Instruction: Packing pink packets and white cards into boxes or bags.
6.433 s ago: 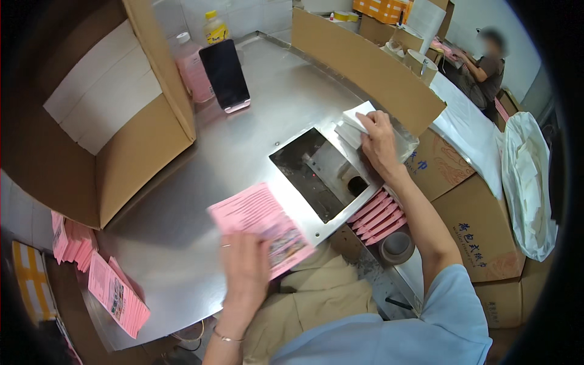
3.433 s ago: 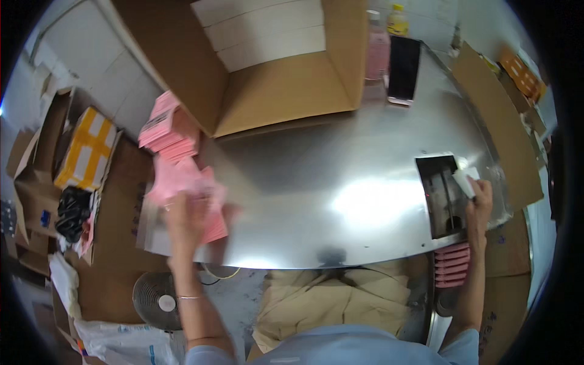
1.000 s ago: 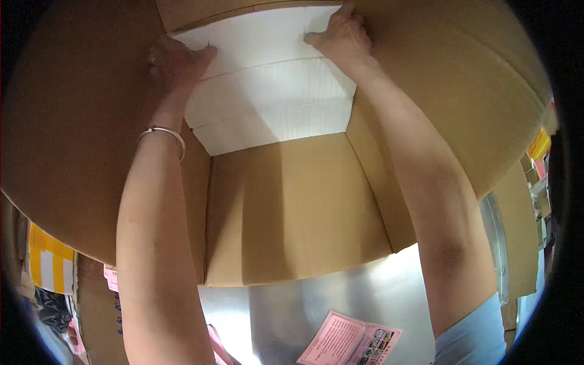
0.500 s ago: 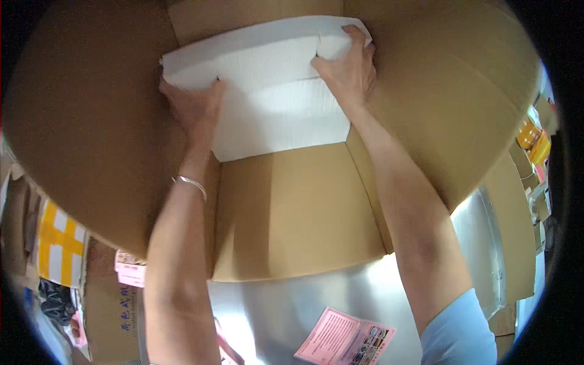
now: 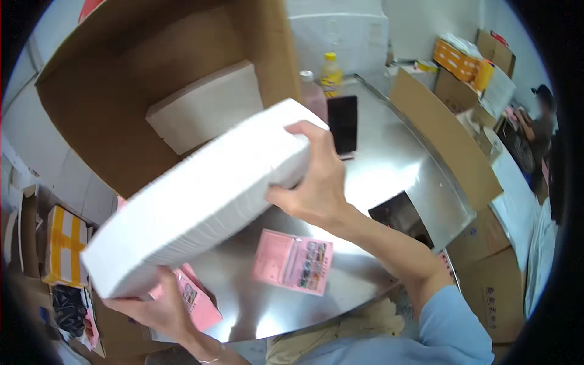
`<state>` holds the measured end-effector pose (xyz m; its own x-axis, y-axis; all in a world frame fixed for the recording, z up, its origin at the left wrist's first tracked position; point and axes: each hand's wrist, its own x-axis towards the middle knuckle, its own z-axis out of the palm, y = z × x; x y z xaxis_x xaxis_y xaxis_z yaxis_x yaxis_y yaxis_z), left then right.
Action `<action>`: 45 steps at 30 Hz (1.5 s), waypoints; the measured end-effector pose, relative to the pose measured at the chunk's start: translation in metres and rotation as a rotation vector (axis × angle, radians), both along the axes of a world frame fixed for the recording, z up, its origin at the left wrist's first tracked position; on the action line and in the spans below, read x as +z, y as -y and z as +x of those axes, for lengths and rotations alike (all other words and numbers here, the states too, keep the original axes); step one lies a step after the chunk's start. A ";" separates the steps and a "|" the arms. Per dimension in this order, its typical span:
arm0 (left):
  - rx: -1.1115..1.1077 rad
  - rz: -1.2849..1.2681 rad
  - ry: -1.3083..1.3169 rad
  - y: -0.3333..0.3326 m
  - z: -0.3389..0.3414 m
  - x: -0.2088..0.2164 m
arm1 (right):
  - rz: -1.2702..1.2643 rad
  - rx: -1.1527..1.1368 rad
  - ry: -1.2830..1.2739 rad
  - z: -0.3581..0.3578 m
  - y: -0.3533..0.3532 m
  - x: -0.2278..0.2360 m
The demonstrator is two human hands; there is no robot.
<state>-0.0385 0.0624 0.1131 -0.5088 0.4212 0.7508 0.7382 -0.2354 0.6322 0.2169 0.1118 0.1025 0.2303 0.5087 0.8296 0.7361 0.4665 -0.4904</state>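
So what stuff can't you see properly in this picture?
All in the head view:
Left hand: fingertips hidden by the white stack.
Cardboard box: top cut off by the picture's upper edge; much of its inside bottom hidden by the stack.
Table hole: partly covered by the right arm.
Pink pile: partly hidden by the left hand and stack.
Pink leaflet: its little pictures are too small.

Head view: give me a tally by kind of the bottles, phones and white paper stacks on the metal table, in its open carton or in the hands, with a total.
Bottles: 2 (pink bottle, yellow bottle)
Phones: 1 (dark-screened phone)
White paper stacks visible: 2 (held stack between left hand and right hand; inner stack in the open carton)
Total: 5
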 end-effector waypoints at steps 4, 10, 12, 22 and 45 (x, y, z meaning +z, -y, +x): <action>-0.452 -0.209 0.031 0.026 0.061 -0.043 | -0.250 -0.170 0.004 0.092 0.067 -0.036; -0.616 -0.293 -0.308 0.005 0.170 -0.051 | -0.523 -0.422 0.054 0.219 0.107 -0.061; -0.719 -0.898 -0.226 0.002 0.193 -0.054 | -0.655 -0.461 0.048 0.249 0.116 -0.077; -0.773 -0.734 -0.181 -0.034 0.198 -0.116 | -0.487 -0.115 0.073 0.274 0.135 -0.126; -0.931 -0.716 0.167 -0.038 0.162 -0.112 | -0.612 -0.628 1.098 0.277 0.144 -0.094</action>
